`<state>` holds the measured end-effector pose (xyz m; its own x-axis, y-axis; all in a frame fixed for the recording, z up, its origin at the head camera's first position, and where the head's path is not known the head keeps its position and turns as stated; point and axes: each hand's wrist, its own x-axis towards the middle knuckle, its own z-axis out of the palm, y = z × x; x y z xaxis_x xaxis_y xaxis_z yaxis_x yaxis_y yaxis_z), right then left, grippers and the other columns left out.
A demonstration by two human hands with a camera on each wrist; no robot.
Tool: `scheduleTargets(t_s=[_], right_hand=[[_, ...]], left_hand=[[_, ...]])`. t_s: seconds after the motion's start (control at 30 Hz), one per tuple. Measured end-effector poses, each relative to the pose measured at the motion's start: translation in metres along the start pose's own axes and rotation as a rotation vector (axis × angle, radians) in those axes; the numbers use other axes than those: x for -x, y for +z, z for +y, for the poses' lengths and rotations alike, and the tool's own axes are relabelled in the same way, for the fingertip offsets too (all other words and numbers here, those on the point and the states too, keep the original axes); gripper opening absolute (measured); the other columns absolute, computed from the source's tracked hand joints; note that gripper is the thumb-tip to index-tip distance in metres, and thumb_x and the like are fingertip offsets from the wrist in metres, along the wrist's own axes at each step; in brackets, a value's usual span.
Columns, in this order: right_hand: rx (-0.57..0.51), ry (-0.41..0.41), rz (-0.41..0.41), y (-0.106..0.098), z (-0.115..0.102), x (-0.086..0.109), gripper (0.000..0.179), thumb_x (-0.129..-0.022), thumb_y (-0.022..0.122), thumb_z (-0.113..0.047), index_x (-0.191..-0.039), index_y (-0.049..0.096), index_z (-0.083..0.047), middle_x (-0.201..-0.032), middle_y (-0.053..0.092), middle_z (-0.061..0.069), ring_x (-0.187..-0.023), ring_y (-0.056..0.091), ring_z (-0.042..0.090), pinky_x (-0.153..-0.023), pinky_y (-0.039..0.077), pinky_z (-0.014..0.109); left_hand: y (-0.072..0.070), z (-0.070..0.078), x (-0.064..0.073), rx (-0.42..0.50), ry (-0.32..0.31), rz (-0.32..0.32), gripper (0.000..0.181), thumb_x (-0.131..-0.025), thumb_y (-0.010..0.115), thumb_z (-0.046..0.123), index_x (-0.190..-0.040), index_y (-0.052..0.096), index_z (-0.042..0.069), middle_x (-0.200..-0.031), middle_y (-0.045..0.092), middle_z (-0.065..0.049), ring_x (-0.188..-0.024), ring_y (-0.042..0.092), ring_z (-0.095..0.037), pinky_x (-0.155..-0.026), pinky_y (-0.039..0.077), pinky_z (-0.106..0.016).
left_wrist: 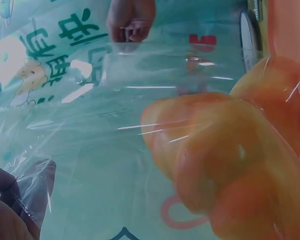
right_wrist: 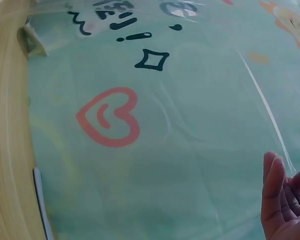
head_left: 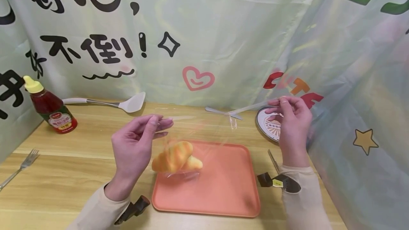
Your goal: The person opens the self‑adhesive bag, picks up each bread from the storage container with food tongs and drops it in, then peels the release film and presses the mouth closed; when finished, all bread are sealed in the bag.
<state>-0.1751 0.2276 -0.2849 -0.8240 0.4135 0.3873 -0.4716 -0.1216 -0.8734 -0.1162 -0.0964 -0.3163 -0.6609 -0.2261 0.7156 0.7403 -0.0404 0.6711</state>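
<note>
My left hand (head_left: pixel 134 148) pinches one end of a clear plastic bag (left_wrist: pixel 100 135) between thumb and fingers. Inside the bag, two golden-brown bread rolls (head_left: pixel 174 157) hang low, overlapping the pink tray (head_left: pixel 223 180) in the head view. Up on the right, thumb and fingers of my right hand (head_left: pixel 292 123) pinch the end of a thin clear strip (head_left: pixel 249 108). It stretches taut and slanting from the bag's upper right side. The right wrist view shows this strip as a pale line ending at the right fingertips (right_wrist: pixel 275 170).
A red sauce bottle (head_left: pixel 54 107) and a white spatula (head_left: pixel 132 103) stand and lie at the back left, a fork (head_left: pixel 23 166) at the left. Behind the right hand are a patterned plate (head_left: pixel 265 125) and a knife (head_left: pixel 217 111). Printed cloth (head_left: pixel 223 38) walls the table.
</note>
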Motion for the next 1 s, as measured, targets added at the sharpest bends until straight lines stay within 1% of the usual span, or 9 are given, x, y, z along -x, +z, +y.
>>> scheduleTargets(t_s=[0.1, 0.23, 0.37, 0.53, 0.7, 0.87, 1.0], right_hand=[[-0.064, 0.065, 0.03, -0.005, 0.003, -0.005, 0.009, -0.098, 0.061, -0.007, -0.098, 0.058, 0.002, -0.086, 0.069, 0.017, -0.062, 0.067, 0.023, -0.053, 0.055, 0.025], [-0.134, 0.109, 0.063, -0.013, 0.006, -0.01, 0.009, -0.098, 0.06, -0.004, -0.098, 0.057, 0.004, -0.084, 0.068, 0.018, -0.06, 0.066, 0.024, -0.053, 0.055, 0.026], [-0.169, 0.155, 0.111, -0.021, 0.008, -0.015, 0.007, -0.097, 0.061, -0.004, -0.097, 0.058, 0.003, -0.084, 0.069, 0.018, -0.06, 0.066, 0.024, -0.053, 0.055, 0.026], [-0.19, 0.222, 0.162, -0.032, 0.009, -0.023, 0.009, -0.096, 0.063, -0.005, -0.098, 0.059, 0.003, -0.081, 0.069, 0.016, -0.056, 0.064, 0.023, -0.049, 0.053, 0.025], [-0.206, 0.249, 0.205, -0.043, 0.014, -0.028, 0.015, -0.093, 0.068, -0.006, -0.098, 0.06, 0.005, -0.079, 0.068, 0.015, -0.053, 0.061, 0.022, -0.047, 0.052, 0.025], [-0.211, 0.269, 0.218, -0.05, 0.017, -0.031, 0.016, -0.091, 0.071, -0.008, -0.098, 0.062, 0.004, -0.081, 0.069, 0.016, -0.057, 0.064, 0.023, -0.054, 0.056, 0.024], [-0.234, 0.271, 0.208, -0.054, 0.018, -0.034, 0.013, -0.092, 0.069, -0.005, -0.095, 0.063, 0.005, -0.08, 0.069, 0.017, -0.059, 0.066, 0.025, -0.059, 0.058, 0.026]], left_hand=[[-0.001, 0.0, 0.0, 0.007, -0.004, 0.004, 0.011, -0.094, 0.059, -0.007, -0.096, 0.067, -0.016, -0.088, 0.071, -0.024, -0.08, 0.073, -0.029, -0.064, 0.059, -0.036], [-0.002, 0.0, -0.001, 0.028, 0.002, 0.0, 0.011, -0.094, 0.06, -0.009, -0.097, 0.067, -0.016, -0.088, 0.071, -0.025, -0.08, 0.073, -0.027, -0.064, 0.059, -0.036], [-0.003, 0.001, -0.002, 0.045, 0.012, -0.005, 0.011, -0.094, 0.059, -0.009, -0.097, 0.067, -0.016, -0.088, 0.07, -0.027, -0.08, 0.073, -0.026, -0.063, 0.058, -0.035], [-0.004, 0.0, -0.002, 0.04, 0.011, 0.0, 0.011, -0.094, 0.059, -0.009, -0.097, 0.068, -0.014, -0.088, 0.07, -0.026, -0.08, 0.073, -0.025, -0.063, 0.058, -0.035], [-0.004, 0.0, -0.002, 0.036, 0.008, 0.008, 0.011, -0.094, 0.06, -0.008, -0.097, 0.068, -0.014, -0.086, 0.07, -0.026, -0.079, 0.073, -0.025, -0.063, 0.058, -0.035], [-0.002, 0.0, -0.001, 0.032, 0.023, 0.007, 0.01, -0.093, 0.06, -0.009, -0.097, 0.069, -0.013, -0.087, 0.07, -0.026, -0.079, 0.073, -0.026, -0.062, 0.058, -0.036], [0.0, -0.001, 0.0, 0.035, 0.043, 0.0, 0.01, -0.093, 0.059, -0.011, -0.097, 0.069, -0.013, -0.088, 0.071, -0.026, -0.08, 0.073, -0.027, -0.062, 0.059, -0.035]])
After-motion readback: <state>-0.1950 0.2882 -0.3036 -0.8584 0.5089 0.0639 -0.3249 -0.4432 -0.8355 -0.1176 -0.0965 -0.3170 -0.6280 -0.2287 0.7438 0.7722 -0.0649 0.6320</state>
